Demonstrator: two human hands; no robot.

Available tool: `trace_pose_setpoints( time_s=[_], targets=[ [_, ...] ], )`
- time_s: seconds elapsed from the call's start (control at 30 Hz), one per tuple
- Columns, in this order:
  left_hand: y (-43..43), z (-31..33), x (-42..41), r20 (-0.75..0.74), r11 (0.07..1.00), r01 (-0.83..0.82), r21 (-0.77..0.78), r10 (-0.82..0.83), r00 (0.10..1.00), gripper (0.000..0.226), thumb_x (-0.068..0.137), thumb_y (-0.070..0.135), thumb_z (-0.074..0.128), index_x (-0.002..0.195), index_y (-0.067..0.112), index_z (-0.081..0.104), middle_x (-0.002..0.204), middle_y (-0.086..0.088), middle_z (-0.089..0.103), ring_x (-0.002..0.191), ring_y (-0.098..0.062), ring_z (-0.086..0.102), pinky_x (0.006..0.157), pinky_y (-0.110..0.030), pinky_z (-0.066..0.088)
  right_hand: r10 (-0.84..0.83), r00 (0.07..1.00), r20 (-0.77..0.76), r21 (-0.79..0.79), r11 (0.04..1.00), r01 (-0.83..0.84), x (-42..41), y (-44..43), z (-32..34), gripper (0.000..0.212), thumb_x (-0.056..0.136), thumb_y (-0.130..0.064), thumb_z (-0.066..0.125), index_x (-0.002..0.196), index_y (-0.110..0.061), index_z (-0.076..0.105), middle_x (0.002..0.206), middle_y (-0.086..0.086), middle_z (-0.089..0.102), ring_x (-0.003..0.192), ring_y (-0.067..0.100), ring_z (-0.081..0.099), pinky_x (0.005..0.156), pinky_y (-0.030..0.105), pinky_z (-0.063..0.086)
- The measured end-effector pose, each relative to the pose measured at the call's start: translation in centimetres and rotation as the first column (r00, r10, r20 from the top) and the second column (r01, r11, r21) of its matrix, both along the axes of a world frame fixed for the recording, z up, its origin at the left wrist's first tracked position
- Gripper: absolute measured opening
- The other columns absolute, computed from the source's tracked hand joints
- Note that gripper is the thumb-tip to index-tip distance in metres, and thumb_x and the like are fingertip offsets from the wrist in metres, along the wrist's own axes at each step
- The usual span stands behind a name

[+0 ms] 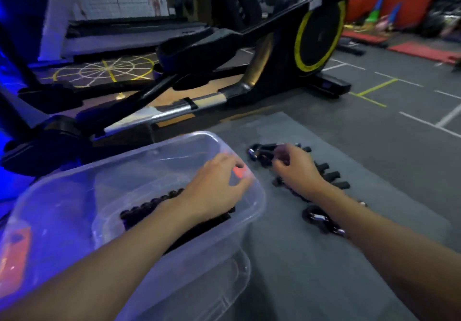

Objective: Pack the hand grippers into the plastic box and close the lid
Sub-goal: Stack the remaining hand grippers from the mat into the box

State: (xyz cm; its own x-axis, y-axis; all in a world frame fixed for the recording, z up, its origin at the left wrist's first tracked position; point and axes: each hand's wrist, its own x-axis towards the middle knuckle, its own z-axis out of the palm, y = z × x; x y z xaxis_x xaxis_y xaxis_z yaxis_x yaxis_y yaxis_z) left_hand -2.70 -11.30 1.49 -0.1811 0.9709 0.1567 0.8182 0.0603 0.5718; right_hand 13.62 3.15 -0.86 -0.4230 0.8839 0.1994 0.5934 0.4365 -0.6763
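A clear plastic box (pixel 258 203) sits on the floor at the lower left, open, with black hand grippers (pixel 147 208) lying inside. My left hand (pixel 217 186) hovers over the box near its right rim, fingers spread and holding nothing. Several black hand grippers (pixel 329 174) lie in a pile on a grey mat to the right of the box. My right hand (pixel 295 164) reaches into that pile, its fingers curled around one black hand gripper (pixel 259 153) at the far end. Another gripper (pixel 320 221) lies nearer, beside my right forearm. A clear lid-like piece (pixel 224 293) lies under the box's near side.
The grey mat (pixel 374 196) covers the floor under the pile. A black and yellow elliptical trainer (pixel 314 36) stands just beyond the box and mat. Red mats (pixel 424 51) and clutter lie at the far right. Painted lines cross the floor.
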Motion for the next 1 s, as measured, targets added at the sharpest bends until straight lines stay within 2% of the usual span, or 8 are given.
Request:
trace_pose_setpoints(
  time_s=[0.17, 0.3, 0.4, 0.5, 0.73, 0.8, 0.93, 1.0],
  targets=[
    [1.2, -1.1, 2.8, -0.234, 0.996, 0.04, -0.081, -0.058, 0.971, 0.068, 0.074, 0.067, 0.026, 0.123, 0.026, 0.052, 0.132, 0.0, 0.043, 0.129, -0.021, 0.04, 0.106, -0.044, 0.037, -0.162, 0.91, 0.382, -0.162, 0.957, 0.239, 7.9, 0.4, -7.8, 0.017, 0.079, -0.032, 0.061, 0.094, -0.024, 0.063, 0.105, 0.003, 0.066, 0.107, 0.029, 0.059, 0.089, 0.041, 0.047],
    [1.6, -1.2, 3.2, -0.323, 0.993, 0.024, -0.112, -0.059, 0.945, 0.069, 0.076, 0.066, 0.028, 0.127, 0.025, 0.049, 0.144, -0.002, 0.034, 0.137, -0.021, 0.031, 0.11, -0.043, 0.031, -0.218, 0.812, 0.542, -0.142, 0.928, 0.345, 12.1, 0.4, -11.7, 0.045, 0.084, -0.042, 0.063, 0.125, -0.024, 0.053, 0.128, 0.006, 0.05, 0.122, 0.031, 0.044, 0.099, 0.047, 0.037],
    [1.6, -1.4, 3.3, -0.377, 0.996, 0.017, -0.089, -0.049, 0.925, 0.071, 0.074, 0.067, 0.021, 0.125, 0.027, 0.051, 0.144, 0.001, 0.036, 0.138, -0.018, 0.029, 0.107, -0.042, 0.034, -0.309, 0.832, 0.46, -0.11, 0.911, 0.399, 13.7, 1.3, -13.0, 0.06, 0.079, -0.046, 0.071, 0.128, -0.02, 0.047, 0.128, 0.008, 0.046, 0.121, 0.033, 0.045, 0.099, 0.048, 0.041],
    [1.5, -1.4, 3.3, -0.388, 0.997, 0.022, -0.08, -0.051, 0.92, 0.072, 0.074, 0.067, 0.02, 0.125, 0.029, 0.052, 0.143, 0.004, 0.037, 0.138, -0.015, 0.028, 0.105, -0.042, 0.035, -0.377, 0.897, 0.228, -0.22, 0.878, 0.425, 14.1, 2.8, -13.4, 0.066, 0.076, -0.034, 0.078, 0.131, -0.017, 0.046, 0.124, 0.012, 0.048, 0.115, 0.033, 0.051, 0.098, 0.043, 0.044],
    [1.5, -1.6, 3.0, -0.399, 0.996, 0.041, -0.076, -0.068, 0.915, 0.069, 0.076, 0.068, 0.021, 0.124, 0.031, 0.054, 0.14, 0.008, 0.038, 0.14, -0.012, 0.024, 0.104, -0.041, 0.035, -0.483, 0.874, 0.058, -0.367, 0.804, 0.468, 13.7, 5.9, -14.0, 0.066, 0.079, -0.027, 0.077, 0.137, -0.017, 0.048, 0.088, -0.001, 0.064, 0.088, 0.021, 0.063, 0.085, 0.034, 0.049],
    [1.4, -1.6, 3.1, -0.396, 0.997, 0.036, -0.068, -0.06, 0.916, 0.068, 0.077, 0.067, 0.022, 0.124, 0.031, 0.055, 0.14, 0.008, 0.038, 0.139, -0.012, 0.024, 0.103, -0.042, 0.036, -0.501, 0.863, 0.068, -0.369, 0.791, 0.488, 13.7, 6.6, -14.1, 0.058, 0.079, -0.025, 0.077, 0.131, -0.013, 0.054, 0.086, 0.0, 0.064, 0.089, 0.024, 0.063, 0.081, 0.032, 0.047],
    [1.3, -1.4, 3.3, -0.395, 0.997, 0.036, -0.065, -0.059, 0.917, 0.068, 0.076, 0.066, 0.022, 0.124, 0.03, 0.055, 0.14, 0.008, 0.038, 0.139, -0.012, 0.024, 0.104, -0.041, 0.035, -0.518, 0.85, 0.095, -0.352, 0.781, 0.515, 13.6, 7.3, -14.6, 0.02, 0.075, -0.03, 0.08, 0.089, -0.019, 0.071, 0.085, 0.004, 0.071, 0.085, 0.025, 0.068, 0.071, 0.03, 0.048],
    [1.4, -1.4, 3.3, -0.395, 0.997, 0.036, -0.065, -0.059, 0.917, 0.069, 0.076, 0.066, 0.022, 0.124, 0.029, 0.055, 0.141, 0.007, 0.038, 0.139, -0.013, 0.024, 0.105, -0.041, 0.034, -0.528, 0.839, 0.133, -0.325, 0.776, 0.54, 13.4, 7.0, -14.8, 0.019, 0.077, -0.033, 0.077, 0.092, -0.024, 0.071, 0.089, 0.0, 0.071, 0.087, 0.022, 0.066, 0.071, 0.029, 0.046]
  ],
)
